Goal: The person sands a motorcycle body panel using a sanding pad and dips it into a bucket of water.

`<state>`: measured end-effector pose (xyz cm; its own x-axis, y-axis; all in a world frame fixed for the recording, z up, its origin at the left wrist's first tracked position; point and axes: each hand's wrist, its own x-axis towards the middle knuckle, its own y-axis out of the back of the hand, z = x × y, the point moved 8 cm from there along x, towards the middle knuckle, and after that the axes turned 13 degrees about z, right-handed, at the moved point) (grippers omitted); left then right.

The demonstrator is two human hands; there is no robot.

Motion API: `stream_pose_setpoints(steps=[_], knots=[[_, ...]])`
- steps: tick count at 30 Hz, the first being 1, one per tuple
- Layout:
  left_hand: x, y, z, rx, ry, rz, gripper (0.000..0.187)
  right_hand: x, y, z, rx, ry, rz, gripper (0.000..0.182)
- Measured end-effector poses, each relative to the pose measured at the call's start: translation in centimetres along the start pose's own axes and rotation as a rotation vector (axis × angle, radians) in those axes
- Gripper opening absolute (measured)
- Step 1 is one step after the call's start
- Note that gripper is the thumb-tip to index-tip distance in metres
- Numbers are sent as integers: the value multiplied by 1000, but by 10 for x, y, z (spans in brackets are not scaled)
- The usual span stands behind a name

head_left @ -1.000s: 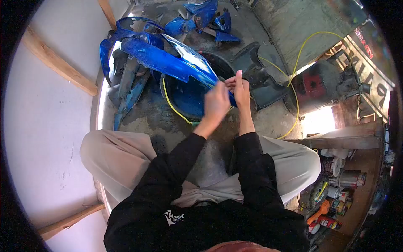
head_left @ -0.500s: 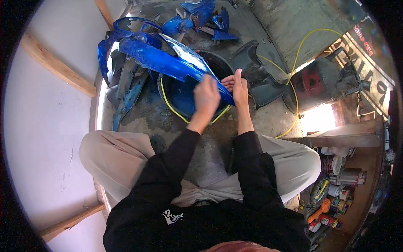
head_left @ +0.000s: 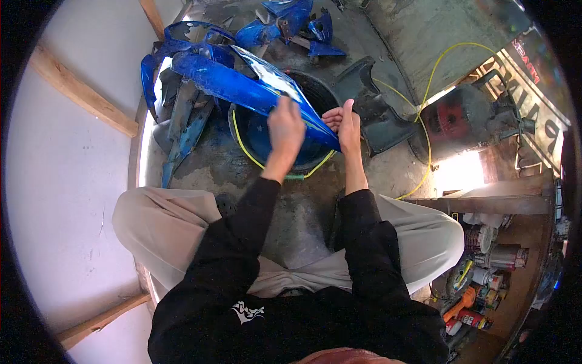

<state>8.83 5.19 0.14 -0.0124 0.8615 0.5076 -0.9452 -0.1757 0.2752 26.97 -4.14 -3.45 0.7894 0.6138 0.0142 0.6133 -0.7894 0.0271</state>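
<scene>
A long blue motorcycle fairing panel [head_left: 233, 85], with a white and silver patch on its upper side, lies slanted across a dark round tub [head_left: 247, 151]. My left hand [head_left: 286, 128] is closed in a fist against the panel's lower half, slightly blurred. Something small and dark seems to be in its fingers, but I cannot make it out. At the narrow lower end, my right hand [head_left: 347, 128] holds the panel's tip, fingers curled against its edge and thumb sticking up. The tub's inside is partly hidden by the panel and my hands.
Other blue fairing pieces [head_left: 285, 27] lie at the back, with more parts [head_left: 185, 142] at the left. Dark plastic panels [head_left: 382, 115] sit right of the tub. A yellow hose [head_left: 429, 142] crosses the floor. Cans [head_left: 506, 256] fill a wooden shelf [head_left: 515, 203] at the right.
My left hand has slid up and to the left along the panel. My right hand stays at the tip with barely any shift. A green piece on the tub's yellow rim now shows.
</scene>
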Motion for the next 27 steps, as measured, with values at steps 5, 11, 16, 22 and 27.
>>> stream_pose_setpoints(steps=[5,11,16,22,27], knots=[[-66,-22,46,-301,-133,-162,13,9,7,5,-62,52,22,94],[35,17,-32,-13,-87,144,16,-2,3,-2,13,-10,2,88],[-8,2,2,-36,-61,33,15,-1,0,-3,2,2,-5,87],[-62,-19,44,-205,-182,-165,10,2,6,0,1,-10,12,91],[20,16,-7,18,-101,115,14,-3,6,-3,39,-12,12,89]])
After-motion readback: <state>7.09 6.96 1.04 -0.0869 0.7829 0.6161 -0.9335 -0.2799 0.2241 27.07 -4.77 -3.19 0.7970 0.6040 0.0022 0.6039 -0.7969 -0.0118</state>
